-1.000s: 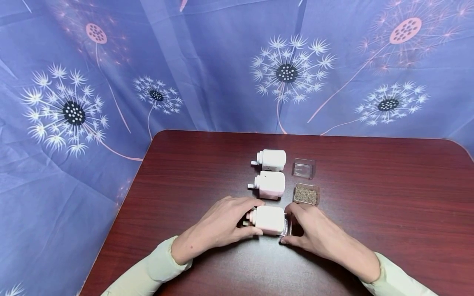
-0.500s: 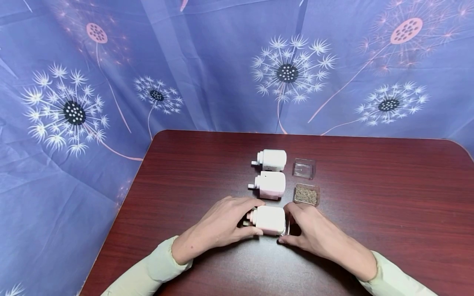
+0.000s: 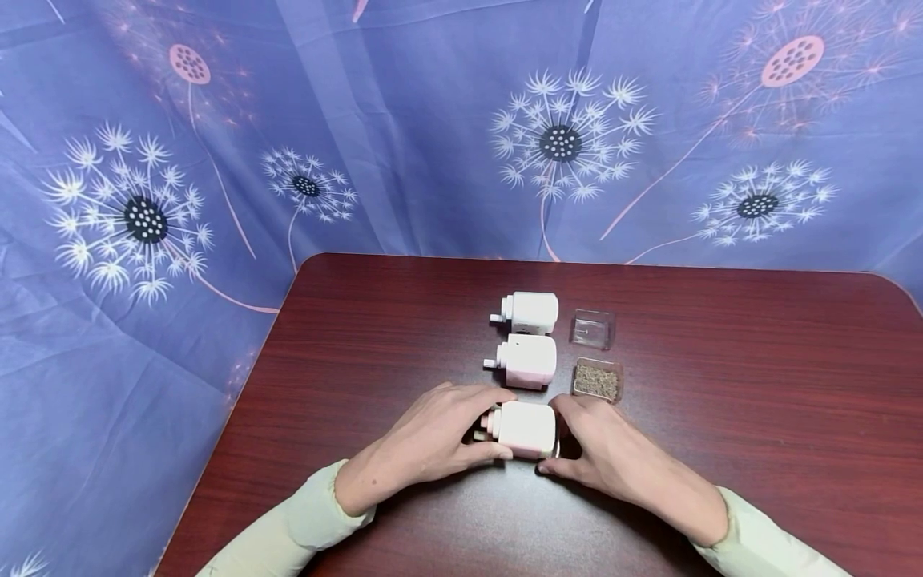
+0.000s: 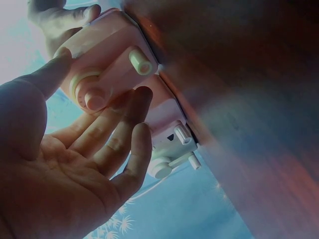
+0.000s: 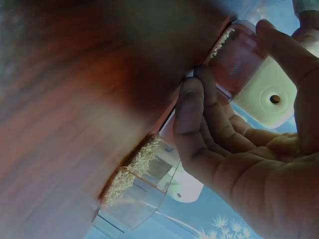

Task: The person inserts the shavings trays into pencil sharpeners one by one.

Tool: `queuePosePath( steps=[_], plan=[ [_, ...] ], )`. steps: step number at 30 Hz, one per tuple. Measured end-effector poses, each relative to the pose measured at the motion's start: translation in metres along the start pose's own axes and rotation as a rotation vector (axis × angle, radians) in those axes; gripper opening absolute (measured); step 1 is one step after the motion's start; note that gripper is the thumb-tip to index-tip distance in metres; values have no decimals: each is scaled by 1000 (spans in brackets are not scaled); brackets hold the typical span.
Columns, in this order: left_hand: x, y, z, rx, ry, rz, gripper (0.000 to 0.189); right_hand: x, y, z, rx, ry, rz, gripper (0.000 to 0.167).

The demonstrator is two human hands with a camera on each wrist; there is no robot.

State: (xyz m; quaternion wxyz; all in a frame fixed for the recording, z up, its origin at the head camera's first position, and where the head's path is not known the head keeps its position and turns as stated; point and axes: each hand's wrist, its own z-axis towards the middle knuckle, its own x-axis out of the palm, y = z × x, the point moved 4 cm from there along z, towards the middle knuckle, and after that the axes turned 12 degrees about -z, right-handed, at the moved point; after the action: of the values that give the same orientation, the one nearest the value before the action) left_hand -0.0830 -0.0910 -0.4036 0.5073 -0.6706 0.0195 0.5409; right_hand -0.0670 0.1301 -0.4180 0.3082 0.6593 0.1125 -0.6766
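Note:
A pale pink-and-white crank pencil sharpener [image 3: 525, 428] lies nearest the person, its handle to the left. My left hand [image 3: 440, 431] grips its crank end, thumb on the near side and fingers on the far side. At the sharpener's right end, my right hand [image 3: 613, 445] holds a clear drawer [image 5: 238, 62] between thumb and fingers. Most of the drawer is inside the sharpener body, with some shavings showing along its bottom. Above it, the right wrist view shows the round pencil hole [image 5: 274, 99].
Two more sharpeners, one pinkish [image 3: 530, 361] and one white [image 3: 534, 312], lie in a row behind. To their right are a clear drawer full of shavings [image 3: 597, 381] and a clear drawer [image 3: 591, 329]. Dark red wooden table [image 3: 757, 385]; blue dandelion-print cloth [image 3: 433, 136] behind.
My right hand has moved left, pushing the clear drawer farther into the near sharpener, so less of it sticks out. The left hand and sharpener have stayed put.

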Motion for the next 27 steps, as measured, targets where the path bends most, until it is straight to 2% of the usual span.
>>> queuePosePath(
  steps=[10,27],
  plan=[
    [0,-2,-1,-5,2,-2,64,2,3,3,3,-8,5,58],
    [0,-1,0,-11,10,-20,64,2,5,8,-49,-45,16,57]
  ],
)
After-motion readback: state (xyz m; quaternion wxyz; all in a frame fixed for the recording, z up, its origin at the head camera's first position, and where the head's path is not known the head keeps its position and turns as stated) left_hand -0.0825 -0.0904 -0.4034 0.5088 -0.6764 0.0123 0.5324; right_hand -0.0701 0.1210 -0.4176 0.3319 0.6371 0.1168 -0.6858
